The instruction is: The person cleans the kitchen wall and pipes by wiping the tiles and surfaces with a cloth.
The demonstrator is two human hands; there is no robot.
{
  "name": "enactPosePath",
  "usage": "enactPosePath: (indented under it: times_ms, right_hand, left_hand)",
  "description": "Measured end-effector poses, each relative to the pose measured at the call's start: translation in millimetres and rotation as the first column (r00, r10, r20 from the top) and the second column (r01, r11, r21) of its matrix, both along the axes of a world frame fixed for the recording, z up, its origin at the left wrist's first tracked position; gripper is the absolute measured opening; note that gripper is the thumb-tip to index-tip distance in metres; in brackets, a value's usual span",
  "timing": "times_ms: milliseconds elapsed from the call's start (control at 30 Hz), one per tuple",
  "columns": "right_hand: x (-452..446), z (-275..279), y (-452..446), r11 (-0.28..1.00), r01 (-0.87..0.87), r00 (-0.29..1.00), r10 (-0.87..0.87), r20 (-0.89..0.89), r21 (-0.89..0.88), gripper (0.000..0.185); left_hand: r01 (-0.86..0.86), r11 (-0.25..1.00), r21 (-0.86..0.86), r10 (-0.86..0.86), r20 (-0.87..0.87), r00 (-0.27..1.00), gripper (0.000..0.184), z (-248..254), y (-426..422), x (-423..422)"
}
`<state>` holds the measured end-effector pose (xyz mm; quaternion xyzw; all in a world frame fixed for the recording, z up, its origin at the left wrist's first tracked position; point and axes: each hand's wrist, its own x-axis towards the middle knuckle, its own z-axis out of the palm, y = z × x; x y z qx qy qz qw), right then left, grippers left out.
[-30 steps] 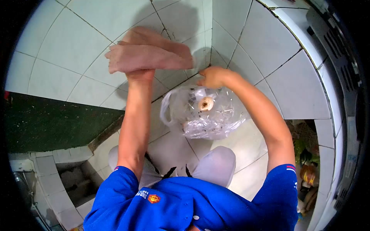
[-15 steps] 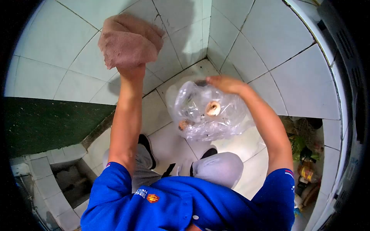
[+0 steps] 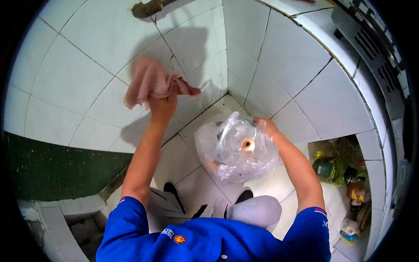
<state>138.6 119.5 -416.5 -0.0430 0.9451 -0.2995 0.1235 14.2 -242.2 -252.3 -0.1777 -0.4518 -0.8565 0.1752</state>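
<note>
A pink cloth (image 3: 150, 81) is in my left hand (image 3: 164, 106), against or close to the tiled wall; the cloth covers most of the fingers. My right hand (image 3: 267, 127) grips the upper right edge of a clear plastic bag (image 3: 235, 161) near the corner. Through the plastic show a pale round piece with a dark centre (image 3: 248, 145) and an orange-brown piece (image 3: 212, 163) at the lower left. Small dark specks lie in the bag.
White wall tiles (image 3: 290, 65) meet at the corner. An opening at the right holds a yellow-green bottle (image 3: 331, 170) and other containers (image 3: 349, 228). A dark green panel (image 3: 65, 168) stands at the left. A brown pipe-like object (image 3: 148, 8) is at the top.
The cloth has moved across the wall with my left hand and now hangs differently. My right hand has shifted the bag's edge, and the bag has changed shape. The camera view has also shifted.
</note>
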Motion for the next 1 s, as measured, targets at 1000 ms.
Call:
enactPosePath:
  times_ms: [1000]
  right_hand:
    - [96, 291, -15, 0.973, 0.194, 0.955, -0.157, -0.252, 0.129, 0.03]
  left_hand:
    - [0.129, 0.443, -0.887, -0.246, 0.018, 0.969, 0.018, -136, 112, -124]
